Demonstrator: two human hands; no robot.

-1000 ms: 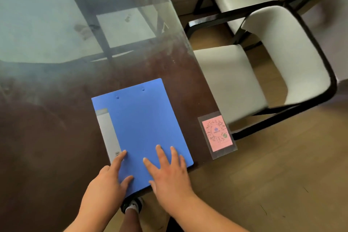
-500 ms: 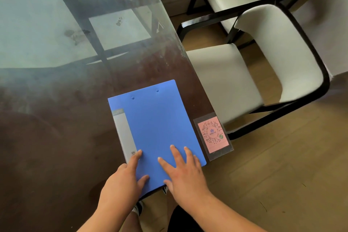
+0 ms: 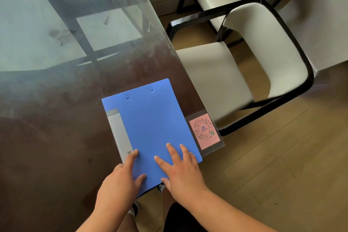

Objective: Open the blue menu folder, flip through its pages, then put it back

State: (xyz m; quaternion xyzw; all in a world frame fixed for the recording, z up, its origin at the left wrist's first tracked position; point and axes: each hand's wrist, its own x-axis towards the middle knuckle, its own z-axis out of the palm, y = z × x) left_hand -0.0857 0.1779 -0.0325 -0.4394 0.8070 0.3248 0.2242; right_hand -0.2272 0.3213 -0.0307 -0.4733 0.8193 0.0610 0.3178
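The blue menu folder [image 3: 152, 126] lies closed and flat on the dark glass-topped table [image 3: 56, 137], its near edge hanging slightly past the table's front. A grey label strip runs down its left side. My left hand [image 3: 120, 181] rests on the folder's near left corner, index finger stretched along the strip and thumb on the cover. My right hand [image 3: 180, 169] lies flat on the near right part of the cover with fingers spread. Neither hand grips the folder.
A pink QR-code card [image 3: 204, 131] in a clear sleeve sits at the table's corner, right beside the folder. White-cushioned chairs with black frames [image 3: 263, 58] stand to the right on the wooden floor [image 3: 273, 175]. My legs and a shoe show below the table edge.
The view has shifted, so the folder appears further right in the frame. Both hands stay flat on the cover in the same places; the folder remains closed.
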